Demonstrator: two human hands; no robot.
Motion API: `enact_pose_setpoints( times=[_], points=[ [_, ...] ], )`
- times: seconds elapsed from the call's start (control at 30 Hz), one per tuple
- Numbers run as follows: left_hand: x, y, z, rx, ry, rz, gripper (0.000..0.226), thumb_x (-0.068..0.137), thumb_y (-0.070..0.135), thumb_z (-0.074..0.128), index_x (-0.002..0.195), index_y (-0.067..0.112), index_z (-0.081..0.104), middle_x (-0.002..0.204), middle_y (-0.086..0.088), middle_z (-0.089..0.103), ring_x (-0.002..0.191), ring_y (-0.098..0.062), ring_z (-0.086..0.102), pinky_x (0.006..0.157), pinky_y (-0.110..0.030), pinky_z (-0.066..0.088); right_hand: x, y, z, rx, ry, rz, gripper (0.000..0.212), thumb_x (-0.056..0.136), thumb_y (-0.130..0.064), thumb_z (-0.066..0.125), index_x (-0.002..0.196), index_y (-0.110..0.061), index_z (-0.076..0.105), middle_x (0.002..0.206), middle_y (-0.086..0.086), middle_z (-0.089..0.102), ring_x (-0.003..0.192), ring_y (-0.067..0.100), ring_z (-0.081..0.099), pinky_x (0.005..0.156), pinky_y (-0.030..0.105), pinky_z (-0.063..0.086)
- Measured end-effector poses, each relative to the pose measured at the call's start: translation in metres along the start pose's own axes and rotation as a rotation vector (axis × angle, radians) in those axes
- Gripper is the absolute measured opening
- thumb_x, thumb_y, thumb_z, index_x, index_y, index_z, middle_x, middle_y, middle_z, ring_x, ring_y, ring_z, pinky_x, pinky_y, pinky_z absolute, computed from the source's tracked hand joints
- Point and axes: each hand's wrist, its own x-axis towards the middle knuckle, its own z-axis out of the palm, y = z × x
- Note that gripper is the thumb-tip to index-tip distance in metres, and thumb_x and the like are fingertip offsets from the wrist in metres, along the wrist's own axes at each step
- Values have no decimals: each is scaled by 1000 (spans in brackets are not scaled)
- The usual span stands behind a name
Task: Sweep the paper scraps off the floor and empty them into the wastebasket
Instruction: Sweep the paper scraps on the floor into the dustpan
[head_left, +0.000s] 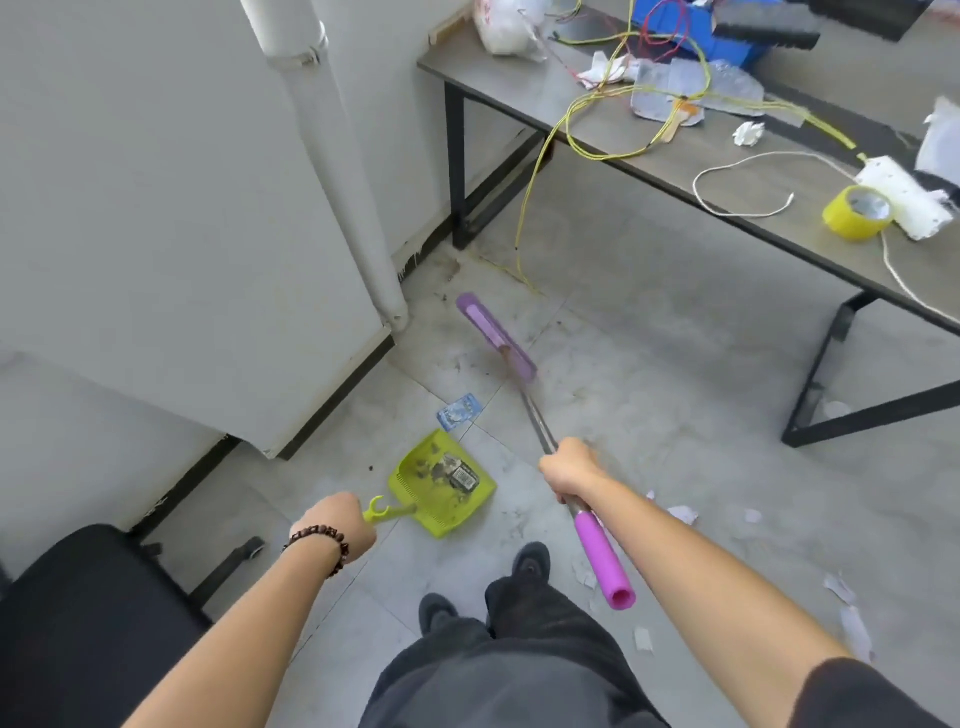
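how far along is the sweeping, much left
Partly done: the green dustpan already holds some debris. In hand: the left hand grips its handle, the right hand grips the broom. Left: a blue wrapper beyond the pan and white paper scraps on the floor at the right; no wastebasket shows, so emptying remains.

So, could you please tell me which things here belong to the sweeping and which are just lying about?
Job: broom in the right hand, dustpan in the left hand, paper scraps on the floor.
Lying about: yellow tape roll, yellow wires, crumpled tissue, black chair.
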Motion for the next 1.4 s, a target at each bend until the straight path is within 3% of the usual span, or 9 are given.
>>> enact_pose_setpoints(
  times=[0.1, 0.23, 0.53, 0.7, 0.83, 0.93, 1.03, 1.13, 1.4],
  points=[
    [9, -8, 0, -73, 1, -75, 14, 76, 26, 53, 66, 16, 54, 66, -1, 61, 60, -21, 59, 53, -22, 42, 32, 1, 19, 83, -53, 21, 30, 82, -5, 38, 109, -10, 49, 93, 17, 61, 47, 26, 62, 45, 29, 52],
    [21, -11, 1, -129, -58, -120, 20, 79, 31, 60, 71, 13, 60, 65, -2, 60, 57, -21, 57, 54, -23, 42, 69, 9, 44, 110, -159, 98, 34, 79, -5, 33, 110, -5, 48, 65, 14, 55, 47, 22, 48, 48, 29, 38],
    [44, -25, -26, -76, -79, -82, 19, 81, 12, 54, 64, 11, 46, 59, -3, 48, 50, -19, 44, 45, -20, 31, 12, 47, 92, -154, -199, 141, 34, 94, -22, 28, 123, -22, 45, 79, 14, 58, 42, 25, 54, 41, 22, 40],
    [54, -52, -56, -53, -141, 110, 32, 90, 10, 47, 59, 11, 41, 56, -7, 43, 61, -26, 47, 56, -24, 37, -70, 59, 145, -248, -338, 230, 37, 86, -8, 31, 121, -10, 43, 59, 13, 54, 39, 22, 52, 38, 24, 39],
    [55, -70, -60, -3, -201, 197, 28, 87, 7, 44, 58, 8, 45, 54, -8, 50, 49, -22, 48, 47, -22, 35, -135, 67, 189, 27, -361, 349, 12, 88, -17, 46, 76, -18, 48, 60, 4, 43, 25, 6, 39, 40, 26, 35],
    [48, -66, -67, 125, -242, 280, 36, 89, 8, 43, 55, 4, 56, 42, -7, 59, 62, -26, 61, 48, -24, 40, -170, 74, 200, 162, -294, 387, 14, 83, -19, 58, 93, -10, 62, 42, -1, 47, 30, 12, 41, 42, 27, 34],
    [42, -65, -74, 245, -246, 332, 33, 90, -1, 43, 65, -1, 64, 91, -15, 76, 87, -29, 70, 58, -27, 48, -202, 76, 212, 259, -226, 383, 18, 97, -21, 49, 111, -11, 55, 40, 5, 46, 30, 18, 41, 38, 23, 36],
    [52, -76, -63, 190, -241, 308, 24, 92, 2, 50, 99, -9, 69, 110, -22, 71, 78, -31, 68, 60, -31, 52, -219, 71, 222, 437, -109, 395, 17, 100, -28, 46, 109, -16, 56, 41, 2, 41, 29, 16, 37, 34, 21, 32],
    [54, -97, -47, 141, -204, 225, 26, 88, 8, 44, 61, 7, 45, 43, -8, 54, 39, -21, 50, 39, -17, 32, -169, 65, 241, 573, 41, 423, 30, 98, -28, 38, 104, -5, 57, 47, 8, 49, 37, 20, 45, 46, 28, 38]
  ],
)
